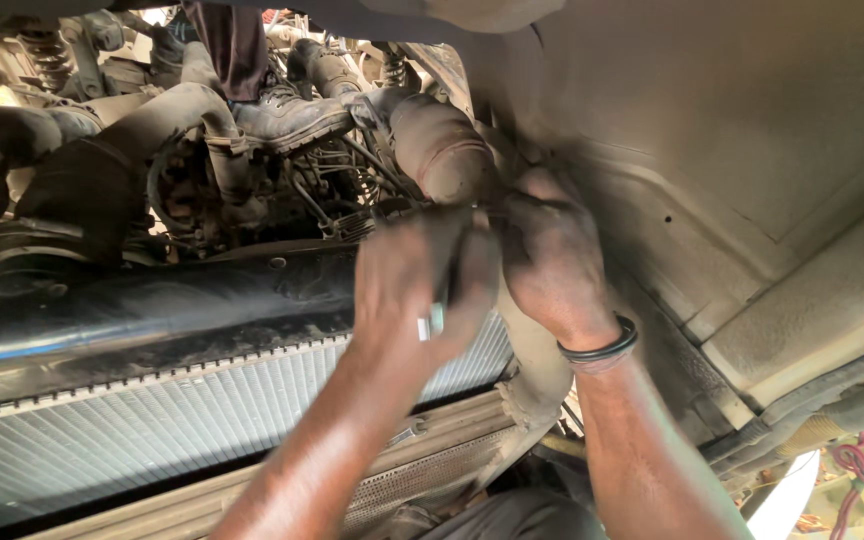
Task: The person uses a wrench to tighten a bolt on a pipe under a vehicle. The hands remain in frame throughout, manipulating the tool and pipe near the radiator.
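Both hands meet at a dirty metal bracket [487, 200] beside the grey cylinder [439, 150]. The left hand [422, 275] curls shut, blurred, a ring [431, 322] showing; its grasp cannot be made out. The right hand [552, 255], at three o'clock, presses closed fingers on the bracket at twelve. The radiator [152, 420] lies toward seven o'clock.

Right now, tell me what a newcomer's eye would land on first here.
Two grimy hands meet at the centre: the left hand, wearing a ring, and the right hand, with a dark wristband, both pressed to engine parts beside a rusty pipe. Below left runs a ribbed radiator. At the top, another person's boot stands on the engine.
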